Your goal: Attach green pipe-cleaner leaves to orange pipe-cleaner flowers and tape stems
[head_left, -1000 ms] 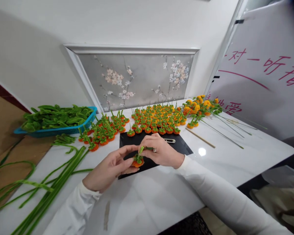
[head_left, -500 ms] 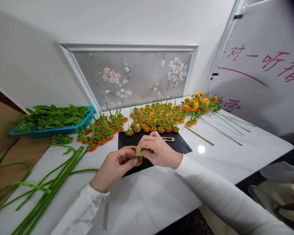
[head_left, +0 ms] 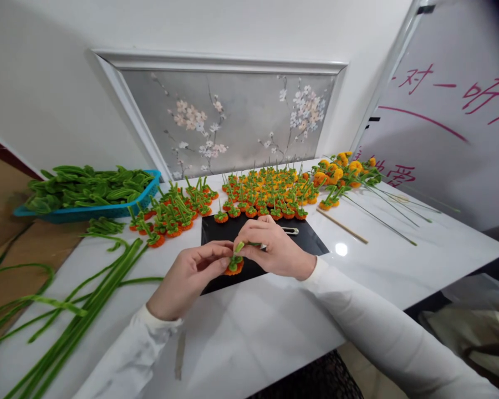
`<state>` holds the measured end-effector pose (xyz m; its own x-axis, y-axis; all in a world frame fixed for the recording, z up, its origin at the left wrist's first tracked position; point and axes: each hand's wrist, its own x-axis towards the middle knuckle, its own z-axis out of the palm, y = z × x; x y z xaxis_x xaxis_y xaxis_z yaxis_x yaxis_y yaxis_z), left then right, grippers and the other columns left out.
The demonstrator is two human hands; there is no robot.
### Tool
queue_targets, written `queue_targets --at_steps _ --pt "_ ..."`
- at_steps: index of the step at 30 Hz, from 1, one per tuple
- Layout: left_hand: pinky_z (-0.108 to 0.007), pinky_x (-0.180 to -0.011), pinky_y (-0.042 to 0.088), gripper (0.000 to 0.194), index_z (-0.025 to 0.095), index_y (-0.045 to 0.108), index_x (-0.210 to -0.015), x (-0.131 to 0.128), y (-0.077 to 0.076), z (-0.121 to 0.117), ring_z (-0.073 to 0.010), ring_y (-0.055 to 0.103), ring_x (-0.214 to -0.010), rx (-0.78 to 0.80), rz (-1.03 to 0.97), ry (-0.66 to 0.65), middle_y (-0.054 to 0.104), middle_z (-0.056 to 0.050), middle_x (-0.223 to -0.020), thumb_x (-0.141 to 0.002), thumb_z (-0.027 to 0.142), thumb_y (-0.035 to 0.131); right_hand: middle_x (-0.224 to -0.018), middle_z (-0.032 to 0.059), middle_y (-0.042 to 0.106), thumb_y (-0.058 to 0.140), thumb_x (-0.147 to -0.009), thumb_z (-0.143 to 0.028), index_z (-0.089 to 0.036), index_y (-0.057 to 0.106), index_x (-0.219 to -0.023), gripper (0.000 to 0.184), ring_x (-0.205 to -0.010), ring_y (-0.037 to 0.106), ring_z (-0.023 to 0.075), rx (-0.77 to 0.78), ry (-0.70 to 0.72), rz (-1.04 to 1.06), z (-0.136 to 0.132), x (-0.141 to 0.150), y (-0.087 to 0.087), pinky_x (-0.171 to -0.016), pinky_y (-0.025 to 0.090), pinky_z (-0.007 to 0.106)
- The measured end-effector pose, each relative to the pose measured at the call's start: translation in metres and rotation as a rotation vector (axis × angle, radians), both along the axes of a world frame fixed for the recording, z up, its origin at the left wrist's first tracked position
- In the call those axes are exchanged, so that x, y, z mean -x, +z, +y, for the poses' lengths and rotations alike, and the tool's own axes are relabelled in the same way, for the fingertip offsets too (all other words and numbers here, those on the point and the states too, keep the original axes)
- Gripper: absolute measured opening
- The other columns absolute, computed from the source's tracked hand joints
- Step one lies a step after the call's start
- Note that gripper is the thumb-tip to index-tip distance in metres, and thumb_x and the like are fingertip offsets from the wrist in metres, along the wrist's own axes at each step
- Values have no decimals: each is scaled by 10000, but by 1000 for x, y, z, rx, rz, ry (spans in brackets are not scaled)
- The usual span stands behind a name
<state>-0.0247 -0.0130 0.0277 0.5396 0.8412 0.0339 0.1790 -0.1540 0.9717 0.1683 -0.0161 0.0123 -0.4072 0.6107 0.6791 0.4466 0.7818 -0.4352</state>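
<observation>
Over the black mat, my left hand pinches a small orange flower of fuzzy pipe cleaner with a green top. The fingers of my right hand are closed at the green stem piece rising from that flower. Something thin, partly dark green with a pale glint, shows between the right fingers; its kind I cannot make out. Just behind the right hand, a pale slotted handle lies on the mat. Rows of finished-looking orange flowers with upright green stems stand beyond the mat.
A blue basket of green fuzzy leaves stands at the back left. Long green pipe cleaners lie at the left. On the right are a wooden stick, yellow flowers and thin green stems. A wall rises behind the table.
The flower's orange base shows more clearly between my hands, and the green piece at the right fingertips sits higher. The view has shifted slightly; both hands stay on the flower.
</observation>
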Motion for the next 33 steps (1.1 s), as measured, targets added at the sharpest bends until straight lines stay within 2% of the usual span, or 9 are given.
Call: queue_targets --at_steps 9,17,22,27,33 --pt "-259 -675 486 93 171 600 -824 -11 5 -5 -141 586 -698 -54 58 65 608 -10 -759 -768 245 598 -843 -4 615 521 -870 -186 -190 610 -830 98 -771 538 99 10 14 -20 -1 1 -1 -766 278 296" --pt "-264 -747 484 135 166 661 -754 -7 8 -5 -185 591 -853 -168 106 48 626 -67 -975 -765 282 593 -832 -5 618 546 -857 -215 -178 599 -824 72 -733 526 94 13 -59 20 -1 2 -2 -739 280 288" --pt "-285 -699 505 127 154 660 -721 -11 4 -6 -178 608 -763 -151 136 79 626 -71 -909 -728 277 628 -854 -14 623 532 -855 -178 -185 604 -838 74 -778 542 89 5 -19 -33 -2 4 -3 -777 270 295" --pt "-328 -746 509 114 156 667 -696 -12 -1 -5 -215 613 -845 -190 155 133 621 -88 -975 -711 264 632 -849 -11 625 532 -850 -174 -192 610 -835 81 -767 543 96 22 -34 -71 -3 5 -3 -776 263 301" --pt "-293 -690 499 127 166 643 -682 -12 -4 -6 -186 605 -798 -282 189 164 634 -72 -932 -746 258 583 -858 -5 633 531 -858 -198 -189 606 -849 77 -772 551 98 19 -38 -75 -2 6 -5 -779 268 304"
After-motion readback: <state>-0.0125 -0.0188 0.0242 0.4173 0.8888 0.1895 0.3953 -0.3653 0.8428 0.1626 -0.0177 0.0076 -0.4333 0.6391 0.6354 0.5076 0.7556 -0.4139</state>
